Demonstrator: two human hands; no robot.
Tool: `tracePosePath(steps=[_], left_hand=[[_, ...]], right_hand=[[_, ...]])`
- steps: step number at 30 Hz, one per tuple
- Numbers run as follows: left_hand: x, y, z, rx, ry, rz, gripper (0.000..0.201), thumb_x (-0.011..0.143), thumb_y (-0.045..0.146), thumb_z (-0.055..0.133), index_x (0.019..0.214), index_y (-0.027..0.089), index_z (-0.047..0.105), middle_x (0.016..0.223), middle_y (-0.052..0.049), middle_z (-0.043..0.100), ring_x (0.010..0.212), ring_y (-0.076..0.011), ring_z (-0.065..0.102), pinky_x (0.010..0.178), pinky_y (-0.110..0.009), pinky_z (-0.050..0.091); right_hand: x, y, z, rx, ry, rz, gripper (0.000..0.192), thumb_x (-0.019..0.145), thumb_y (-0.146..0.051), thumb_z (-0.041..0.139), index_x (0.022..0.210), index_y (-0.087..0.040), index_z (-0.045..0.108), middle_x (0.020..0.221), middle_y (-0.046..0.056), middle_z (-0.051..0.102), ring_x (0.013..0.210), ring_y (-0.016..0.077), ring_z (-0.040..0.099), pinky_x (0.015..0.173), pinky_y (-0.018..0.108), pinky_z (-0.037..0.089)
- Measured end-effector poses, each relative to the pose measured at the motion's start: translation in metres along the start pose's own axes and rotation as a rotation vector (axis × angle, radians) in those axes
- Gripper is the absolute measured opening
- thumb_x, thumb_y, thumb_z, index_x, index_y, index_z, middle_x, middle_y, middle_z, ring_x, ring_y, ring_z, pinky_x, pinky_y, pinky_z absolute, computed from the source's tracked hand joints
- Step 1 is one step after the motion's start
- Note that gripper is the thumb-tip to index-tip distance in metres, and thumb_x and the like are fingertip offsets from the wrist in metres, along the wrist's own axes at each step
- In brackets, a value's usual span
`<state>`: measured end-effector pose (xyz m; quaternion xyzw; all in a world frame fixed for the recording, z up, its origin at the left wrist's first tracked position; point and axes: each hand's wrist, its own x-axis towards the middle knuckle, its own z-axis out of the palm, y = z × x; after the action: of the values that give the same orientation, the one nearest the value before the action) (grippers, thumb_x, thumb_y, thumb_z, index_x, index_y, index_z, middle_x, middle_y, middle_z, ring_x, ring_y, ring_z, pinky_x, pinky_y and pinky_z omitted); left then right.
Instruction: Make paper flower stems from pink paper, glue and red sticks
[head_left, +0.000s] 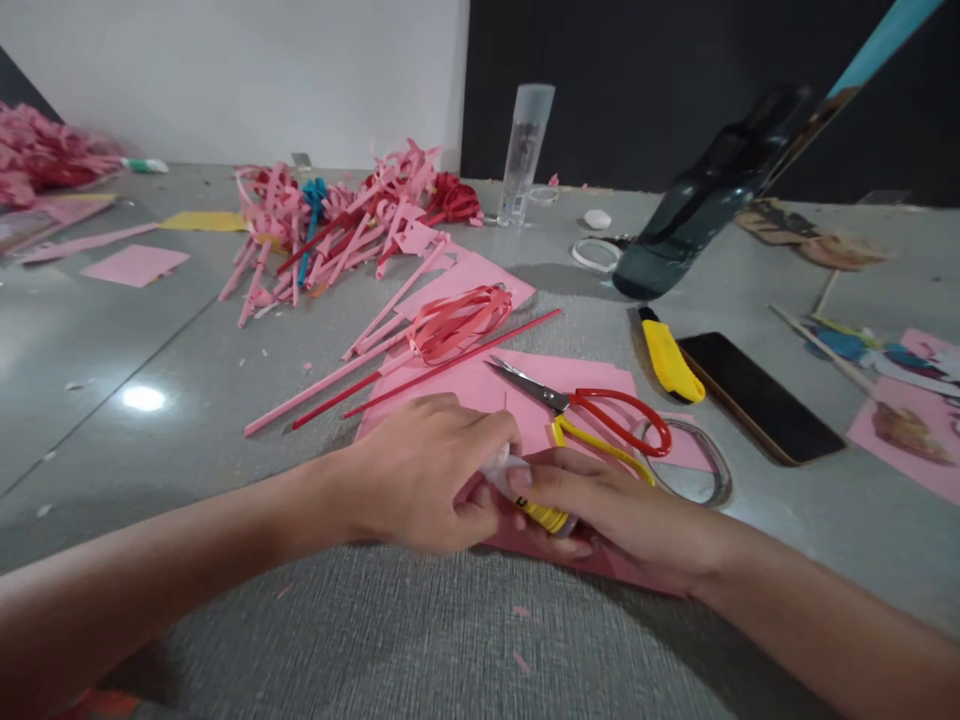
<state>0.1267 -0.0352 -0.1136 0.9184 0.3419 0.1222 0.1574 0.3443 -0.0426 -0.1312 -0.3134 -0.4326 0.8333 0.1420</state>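
Note:
My right hand (630, 510) is closed around the body of a small glue bottle (546, 514) with a yellow label and a whitish top. My left hand (427, 470) has its fingers curled round the top end of that bottle; its fingertips are partly hidden. Both hands are over a stack of pink paper (600, 372) near the front of the table. Just beyond them, scissors (553, 398) with one red and one yellow handle lie on the paper. A pink paper-strip tassel (461, 322) and thin rolled paper sticks (330, 383) rest behind my left hand.
A yellow box cutter (670, 360), a phone (765, 398) and a tape roll (709, 460) lie to the right. Behind stand a tilted-looking dark bottle (675, 225) and a clear tube (523, 150). A heap of pink paper flowers (360, 225) sits back left.

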Motion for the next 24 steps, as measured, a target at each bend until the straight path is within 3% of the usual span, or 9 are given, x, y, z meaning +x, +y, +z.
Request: tracePosePath(steps=[8,15,24], left_hand=[[0.001,-0.002,0.009,0.077,0.049,0.028,0.024,0.074,0.019,0.055,0.098,0.020,0.054,0.077,0.000,0.066,0.070,-0.0204,0.061,0.070,-0.035,0.037],[0.000,-0.002,0.014,0.251,0.120,0.105,0.021,0.075,0.024,0.050,0.093,0.017,0.058,0.076,-0.004,0.066,0.067,-0.0236,0.063,0.066,-0.040,0.036],[0.001,-0.003,0.012,0.447,0.160,0.154,0.015,0.076,0.019,0.048,0.088,0.018,0.056,0.073,-0.005,0.065,0.063,-0.0245,0.063,0.063,-0.040,0.037]], right_hand=[[0.001,-0.006,0.006,0.085,-0.034,-0.028,0.042,0.093,-0.052,0.070,0.076,-0.015,0.059,0.067,-0.005,0.048,0.054,0.0053,0.032,0.048,0.024,0.019],[-0.001,0.000,-0.002,0.153,-0.086,-0.003,0.038,0.101,-0.043,0.060,0.079,-0.012,0.065,0.058,-0.006,0.045,0.049,0.0053,0.030,0.048,0.024,0.017],[-0.001,0.002,-0.002,0.056,-0.067,-0.036,0.038,0.103,-0.044,0.057,0.078,-0.015,0.059,0.059,-0.007,0.041,0.052,0.0064,0.031,0.050,0.024,0.022]])
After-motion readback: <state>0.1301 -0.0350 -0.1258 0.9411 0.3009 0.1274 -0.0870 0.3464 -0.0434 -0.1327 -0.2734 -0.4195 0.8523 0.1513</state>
